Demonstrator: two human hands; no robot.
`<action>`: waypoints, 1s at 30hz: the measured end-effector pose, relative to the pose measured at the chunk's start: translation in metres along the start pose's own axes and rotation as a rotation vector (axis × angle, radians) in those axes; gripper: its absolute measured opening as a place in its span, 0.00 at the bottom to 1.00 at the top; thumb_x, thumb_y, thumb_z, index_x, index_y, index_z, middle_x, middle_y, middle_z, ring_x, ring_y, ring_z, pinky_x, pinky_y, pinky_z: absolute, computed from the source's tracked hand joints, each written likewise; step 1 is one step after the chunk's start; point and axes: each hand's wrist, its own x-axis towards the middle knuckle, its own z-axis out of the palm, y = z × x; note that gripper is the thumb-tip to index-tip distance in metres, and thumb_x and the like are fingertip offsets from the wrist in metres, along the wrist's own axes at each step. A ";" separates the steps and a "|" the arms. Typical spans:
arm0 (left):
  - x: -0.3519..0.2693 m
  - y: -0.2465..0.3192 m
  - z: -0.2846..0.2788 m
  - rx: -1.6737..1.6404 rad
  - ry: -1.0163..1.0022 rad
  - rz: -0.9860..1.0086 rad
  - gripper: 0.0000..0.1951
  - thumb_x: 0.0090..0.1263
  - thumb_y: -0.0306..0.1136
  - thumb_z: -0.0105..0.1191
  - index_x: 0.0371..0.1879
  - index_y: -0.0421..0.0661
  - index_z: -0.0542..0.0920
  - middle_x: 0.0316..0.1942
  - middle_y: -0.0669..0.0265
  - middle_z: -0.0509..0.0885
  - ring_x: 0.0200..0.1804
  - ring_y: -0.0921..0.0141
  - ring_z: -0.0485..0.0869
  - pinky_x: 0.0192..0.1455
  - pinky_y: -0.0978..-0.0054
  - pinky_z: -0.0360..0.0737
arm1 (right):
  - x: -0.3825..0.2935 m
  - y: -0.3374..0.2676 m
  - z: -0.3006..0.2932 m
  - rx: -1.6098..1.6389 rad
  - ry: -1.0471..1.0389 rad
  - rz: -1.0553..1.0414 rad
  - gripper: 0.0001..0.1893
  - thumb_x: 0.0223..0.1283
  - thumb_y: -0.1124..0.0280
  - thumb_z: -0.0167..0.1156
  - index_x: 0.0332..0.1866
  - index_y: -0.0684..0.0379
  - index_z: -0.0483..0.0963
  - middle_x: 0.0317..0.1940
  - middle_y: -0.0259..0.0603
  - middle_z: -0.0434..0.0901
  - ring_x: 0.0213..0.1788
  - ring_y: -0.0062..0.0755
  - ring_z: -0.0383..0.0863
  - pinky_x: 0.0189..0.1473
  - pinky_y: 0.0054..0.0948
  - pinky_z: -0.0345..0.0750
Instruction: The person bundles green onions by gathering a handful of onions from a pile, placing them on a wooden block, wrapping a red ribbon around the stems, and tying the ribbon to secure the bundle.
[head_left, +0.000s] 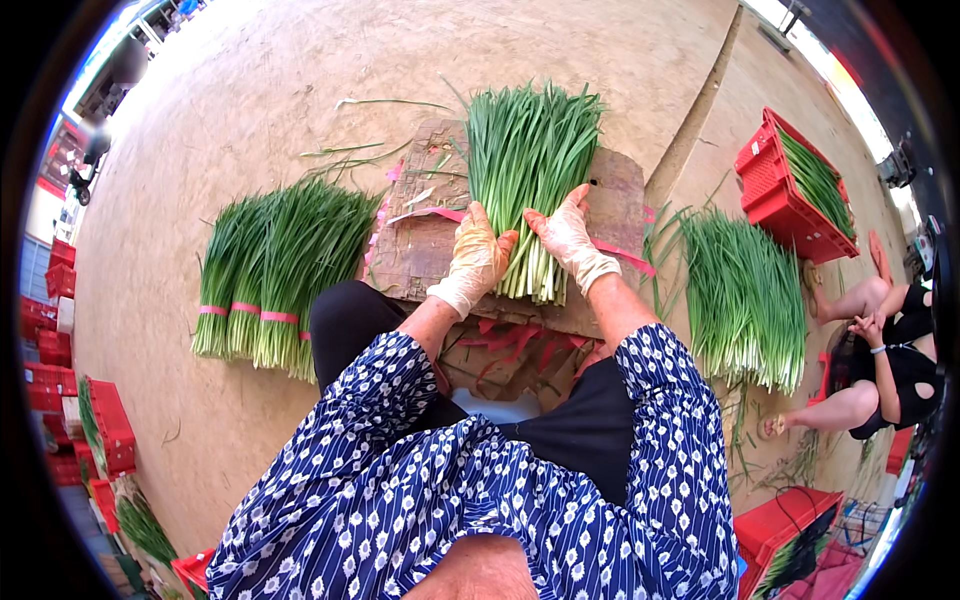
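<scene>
A thick bunch of garlic chives (534, 150) lies on a worn wooden board (420, 262), leaves pointing away from me and pale stem ends towards me. In a thin, stained glove, my left hand (480, 251) grips the bunch's left side low on the stems. My right hand (571, 238), gloved too, clasps the right side. A pink strip of tape (628, 258) crosses the board; its ends show on both sides, while its middle is hidden by the chives and my hands.
Several chive bundles (281, 262) bound with pink bands lie at left. Loose chives (742, 300) are heaped at right, near a red crate (780, 202) of chives and a seated person (892, 360). Pink scraps (517, 341) lie below the board. More red crates (112, 427) stand far left.
</scene>
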 end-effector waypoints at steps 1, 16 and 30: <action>0.002 0.001 -0.001 -0.003 -0.019 -0.012 0.44 0.70 0.49 0.58 0.72 0.28 0.54 0.61 0.31 0.70 0.64 0.40 0.71 0.67 0.52 0.68 | 0.001 0.002 0.000 0.007 -0.010 0.004 0.75 0.44 0.45 0.77 0.77 0.61 0.19 0.76 0.74 0.35 0.78 0.72 0.39 0.78 0.53 0.46; 0.042 0.035 -0.035 0.013 0.110 0.406 0.40 0.70 0.46 0.60 0.74 0.37 0.57 0.63 0.37 0.72 0.64 0.43 0.72 0.67 0.53 0.68 | 0.040 0.034 -0.018 0.047 0.005 0.266 0.65 0.58 0.43 0.66 0.75 0.73 0.24 0.75 0.75 0.46 0.79 0.57 0.48 0.78 0.35 0.50; -0.041 0.160 -0.054 -0.026 -0.293 0.811 0.40 0.62 0.37 0.64 0.74 0.44 0.62 0.65 0.47 0.69 0.69 0.45 0.65 0.73 0.52 0.63 | -0.040 0.088 -0.223 0.154 0.476 -0.144 0.36 0.60 0.49 0.63 0.61 0.73 0.70 0.52 0.65 0.79 0.56 0.53 0.81 0.58 0.42 0.75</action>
